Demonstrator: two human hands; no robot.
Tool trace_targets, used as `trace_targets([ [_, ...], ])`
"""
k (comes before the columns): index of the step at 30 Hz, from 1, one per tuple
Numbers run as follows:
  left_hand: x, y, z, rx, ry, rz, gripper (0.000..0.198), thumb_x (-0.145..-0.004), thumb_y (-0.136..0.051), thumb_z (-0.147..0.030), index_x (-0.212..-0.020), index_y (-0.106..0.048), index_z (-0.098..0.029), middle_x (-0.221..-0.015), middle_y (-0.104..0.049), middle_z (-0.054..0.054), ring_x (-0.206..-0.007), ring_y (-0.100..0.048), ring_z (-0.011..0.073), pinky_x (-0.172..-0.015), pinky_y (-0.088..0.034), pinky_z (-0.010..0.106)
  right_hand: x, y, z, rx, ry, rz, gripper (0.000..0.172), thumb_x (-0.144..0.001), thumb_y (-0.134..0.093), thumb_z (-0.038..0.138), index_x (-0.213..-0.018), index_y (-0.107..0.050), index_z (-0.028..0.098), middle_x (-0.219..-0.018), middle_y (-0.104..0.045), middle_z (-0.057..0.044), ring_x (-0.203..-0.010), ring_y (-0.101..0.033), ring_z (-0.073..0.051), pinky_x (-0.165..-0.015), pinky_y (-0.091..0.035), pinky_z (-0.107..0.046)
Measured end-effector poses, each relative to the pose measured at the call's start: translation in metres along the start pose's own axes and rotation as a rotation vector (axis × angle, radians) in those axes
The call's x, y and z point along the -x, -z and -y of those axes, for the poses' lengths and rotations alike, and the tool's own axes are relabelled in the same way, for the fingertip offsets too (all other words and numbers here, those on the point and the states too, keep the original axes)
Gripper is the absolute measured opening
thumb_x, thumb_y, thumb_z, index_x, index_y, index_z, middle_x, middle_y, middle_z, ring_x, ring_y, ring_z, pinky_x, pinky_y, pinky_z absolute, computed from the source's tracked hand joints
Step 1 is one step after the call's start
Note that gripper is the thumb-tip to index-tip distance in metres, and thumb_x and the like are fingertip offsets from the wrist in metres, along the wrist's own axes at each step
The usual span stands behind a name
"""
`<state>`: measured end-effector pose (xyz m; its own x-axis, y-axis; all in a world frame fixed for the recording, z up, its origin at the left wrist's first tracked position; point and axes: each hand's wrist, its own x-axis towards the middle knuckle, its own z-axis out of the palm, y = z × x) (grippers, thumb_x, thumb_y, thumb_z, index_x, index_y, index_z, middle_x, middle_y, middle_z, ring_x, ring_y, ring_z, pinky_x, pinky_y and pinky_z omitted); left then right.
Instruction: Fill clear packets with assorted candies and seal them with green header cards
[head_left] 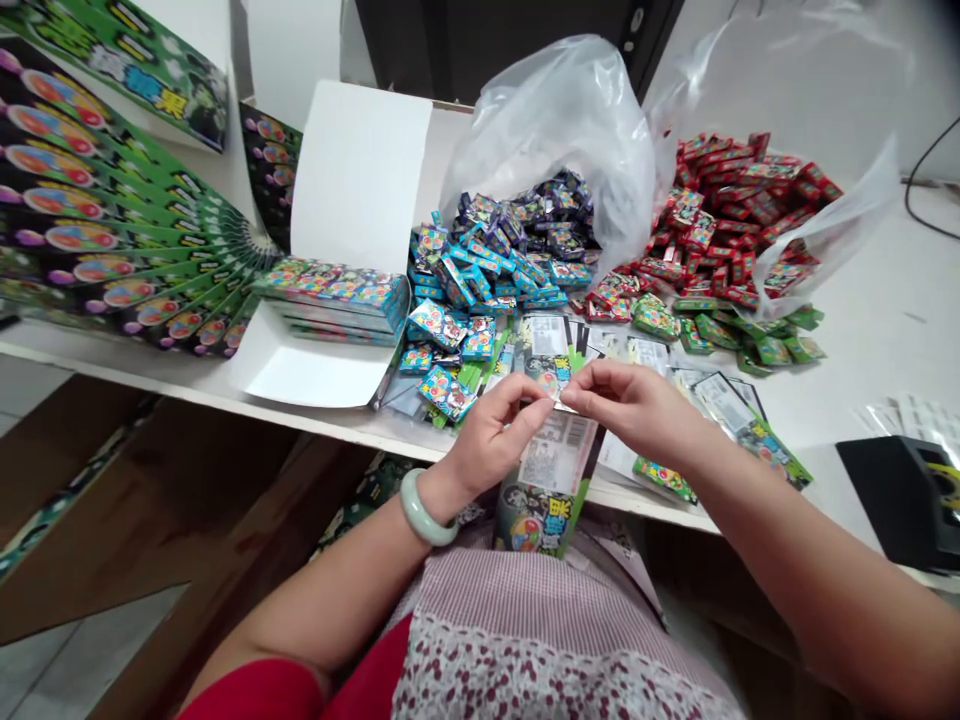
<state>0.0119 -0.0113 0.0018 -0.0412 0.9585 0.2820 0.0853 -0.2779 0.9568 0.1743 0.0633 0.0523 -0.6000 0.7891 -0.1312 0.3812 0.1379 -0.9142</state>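
Note:
My left hand (495, 440), with a pale green bangle (427, 508) on its wrist, pinches the top edge of a printed candy packet (551, 470). Close beside it, my right hand (626, 400) has thumb and fingertips pressed together at that same edge. The packet hangs upright over the table's front edge, showing a white text panel and bright lettering. More flat printed packets (546, 335) lie under and behind my hands. Just left of my left hand are small blue candy boxes (448, 392). A green box (666, 478) lies below my right forearm.
Purple boxes (559, 215) spill from a clear plastic bag (559, 95). Red boxes (750, 210) and green boxes (772, 345) are piled at right. An open white carton (360, 170) holds stacked packs. Fanned display cards (112, 200) cover the left. A black dispenser-like object (892, 500) stands right.

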Motion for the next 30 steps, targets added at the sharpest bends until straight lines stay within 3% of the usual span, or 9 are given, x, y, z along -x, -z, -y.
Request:
trace_targets([
  [7,0.000,-0.006,0.009,-0.001,-0.030,-0.074,0.015,-0.082,-0.069,-0.030,-0.085,-0.058,-0.020,-0.081,-0.058,0.000,-0.078,-0.055,0.0130,-0.072,-0.044,0.027,0.004,-0.005,-0.007,-0.039,-0.012,-0.052,0.027,-0.075,-0.064,0.045,-0.067,-0.059,0.019,-0.068,-0.059,0.000,-0.065,-0.052,-0.014,-0.062,-0.042,-0.029],
  [14,-0.001,-0.005,0.006,-0.138,-0.037,-0.108,0.012,-0.082,-0.067,-0.023,-0.086,-0.056,-0.020,-0.082,-0.057,0.000,-0.078,-0.056,0.0136,-0.072,-0.046,0.027,-0.002,-0.004,-0.006,0.011,-0.047,-0.043,0.011,-0.076,-0.065,0.027,-0.070,-0.059,0.020,-0.069,-0.058,0.001,-0.065,-0.051,-0.012,-0.061,-0.041,-0.026],
  [17,-0.003,-0.001,0.004,-0.227,-0.093,-0.055,0.009,-0.084,-0.063,-0.021,-0.089,-0.055,-0.021,-0.084,-0.057,0.001,-0.080,-0.058,0.0141,-0.072,-0.048,0.026,-0.013,0.004,-0.006,-0.129,-0.211,0.101,0.012,-0.072,-0.069,0.022,-0.073,-0.057,0.018,-0.067,-0.055,0.004,-0.061,-0.048,-0.009,-0.056,-0.037,-0.021],
  [21,-0.011,0.001,0.001,-0.362,-0.095,0.086,0.017,-0.084,-0.064,-0.024,-0.100,-0.056,-0.023,-0.090,-0.061,0.001,-0.083,-0.060,0.0156,-0.076,-0.050,0.027,-0.029,0.011,-0.013,-0.368,-0.460,0.456,0.014,-0.074,-0.065,0.023,-0.068,-0.054,0.017,-0.056,-0.046,0.008,-0.049,-0.042,-0.007,-0.045,-0.030,-0.018],
  [24,-0.016,0.005,0.001,-0.361,-0.020,0.184,0.018,-0.085,-0.063,-0.031,-0.101,-0.058,-0.024,-0.093,-0.064,0.002,-0.086,-0.062,0.0176,-0.078,-0.052,0.028,-0.039,0.017,-0.023,-0.421,-0.447,0.593,0.014,-0.079,-0.059,0.025,-0.069,-0.056,0.017,-0.056,-0.049,0.007,-0.049,-0.048,-0.007,-0.047,-0.037,-0.018],
  [25,-0.017,0.010,0.002,-0.344,0.017,0.185,0.017,-0.086,-0.062,-0.034,-0.099,-0.060,-0.024,-0.093,-0.065,0.002,-0.087,-0.063,0.0184,-0.077,-0.052,0.028,-0.041,0.022,-0.029,-0.338,-0.390,0.572,0.011,-0.080,-0.060,0.026,-0.073,-0.060,0.017,-0.060,-0.055,0.006,-0.052,-0.052,-0.008,-0.051,-0.041,-0.019],
  [27,-0.021,0.024,0.006,-0.305,0.118,0.086,0.019,-0.085,-0.063,-0.039,-0.097,-0.062,-0.024,-0.092,-0.065,0.001,-0.086,-0.062,0.0192,-0.074,-0.053,0.028,-0.045,0.042,-0.043,-0.036,-0.271,0.386,0.008,-0.080,-0.065,0.026,-0.084,-0.067,0.020,-0.073,-0.065,0.004,-0.066,-0.061,-0.009,-0.061,-0.047,-0.021],
  [30,-0.027,0.052,0.009,-0.202,0.316,-0.273,0.023,-0.082,-0.067,-0.042,-0.100,-0.062,-0.027,-0.093,-0.064,-0.002,-0.080,-0.060,0.0163,-0.064,-0.051,0.023,-0.049,0.093,-0.073,0.369,-0.224,-0.042,0.015,-0.086,-0.060,0.023,-0.096,-0.070,0.019,-0.102,-0.071,-0.006,-0.095,-0.064,-0.017,-0.081,-0.048,-0.028],
])
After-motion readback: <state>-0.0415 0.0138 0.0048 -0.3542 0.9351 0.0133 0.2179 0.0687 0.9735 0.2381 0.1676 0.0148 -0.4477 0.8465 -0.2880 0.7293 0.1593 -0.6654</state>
